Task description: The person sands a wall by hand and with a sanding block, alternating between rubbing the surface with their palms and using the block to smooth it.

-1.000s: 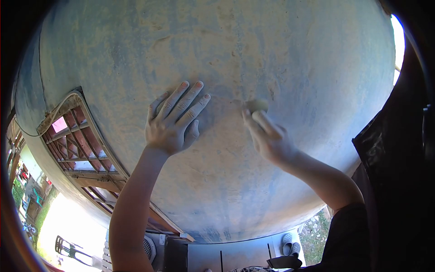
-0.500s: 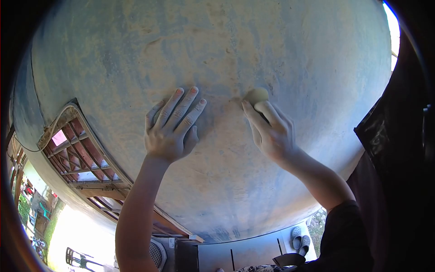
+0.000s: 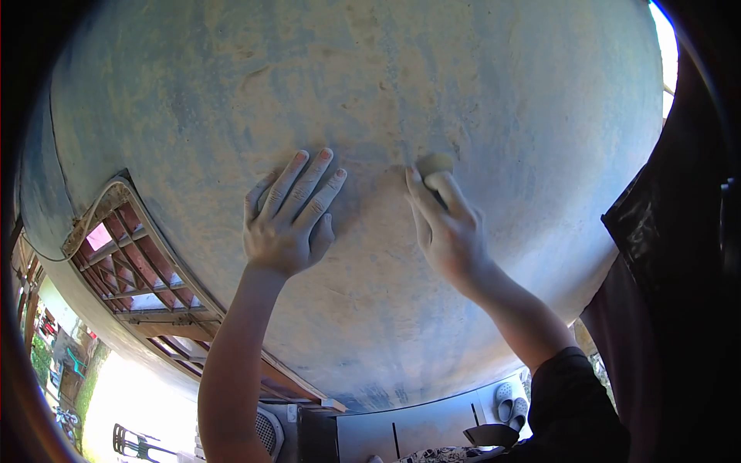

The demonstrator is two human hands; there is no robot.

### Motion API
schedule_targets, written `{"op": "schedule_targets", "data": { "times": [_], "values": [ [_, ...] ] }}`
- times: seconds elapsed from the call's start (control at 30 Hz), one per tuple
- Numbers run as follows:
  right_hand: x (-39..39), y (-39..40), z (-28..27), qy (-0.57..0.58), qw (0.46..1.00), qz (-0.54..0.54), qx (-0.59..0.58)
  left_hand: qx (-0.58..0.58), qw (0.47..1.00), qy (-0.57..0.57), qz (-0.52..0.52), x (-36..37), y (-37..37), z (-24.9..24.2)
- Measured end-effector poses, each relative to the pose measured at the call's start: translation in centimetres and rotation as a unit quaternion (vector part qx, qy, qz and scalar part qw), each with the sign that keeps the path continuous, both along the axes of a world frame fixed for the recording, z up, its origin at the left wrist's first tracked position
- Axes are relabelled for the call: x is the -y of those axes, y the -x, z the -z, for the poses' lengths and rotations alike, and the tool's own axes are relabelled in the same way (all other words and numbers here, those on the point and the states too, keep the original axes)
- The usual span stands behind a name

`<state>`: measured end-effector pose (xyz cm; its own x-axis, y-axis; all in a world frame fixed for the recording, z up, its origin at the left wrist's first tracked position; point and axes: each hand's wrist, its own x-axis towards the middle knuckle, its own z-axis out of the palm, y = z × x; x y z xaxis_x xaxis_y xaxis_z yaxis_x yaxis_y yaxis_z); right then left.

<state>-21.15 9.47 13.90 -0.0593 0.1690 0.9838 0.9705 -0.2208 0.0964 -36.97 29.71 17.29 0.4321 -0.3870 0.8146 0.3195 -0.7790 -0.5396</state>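
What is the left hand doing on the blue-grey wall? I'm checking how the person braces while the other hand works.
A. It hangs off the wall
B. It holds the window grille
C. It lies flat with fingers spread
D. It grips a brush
C: the left hand lies flat against the wall, fingers spread and holding nothing, while the right hand presses a small pale pad to it.

Lower left I see a barred wooden window frame [image 3: 127, 258] with a thin cable [image 3: 93, 202] looping over its top edge — daylight beyond it. Bottom right, a pair of pale sandals [image 3: 511, 397] lies on the floor — side by side.
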Motion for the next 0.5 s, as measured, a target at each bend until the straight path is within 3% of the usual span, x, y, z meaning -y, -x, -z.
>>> {"op": "schedule_targets", "data": {
  "times": [0.13, 0.33, 0.5],
  "values": [
    [1.7, 0.1, 5.1, 0.029, 0.998, -0.001, -0.053, -0.015, 1.000, -0.021, -0.007, 0.0, 0.3, -0.1],
    [0.9, -0.5, 2.2, 0.007, 0.997, -0.041, -0.059, -0.018, 1.000, -0.018, 0.000, -0.1, 0.3, -0.1],
    [0.6, 1.1, 4.0, 0.003, 0.996, -0.020, -0.081, -0.015, 1.000, -0.019, -0.003, -0.2, 0.2, -0.1]
  ]
}}
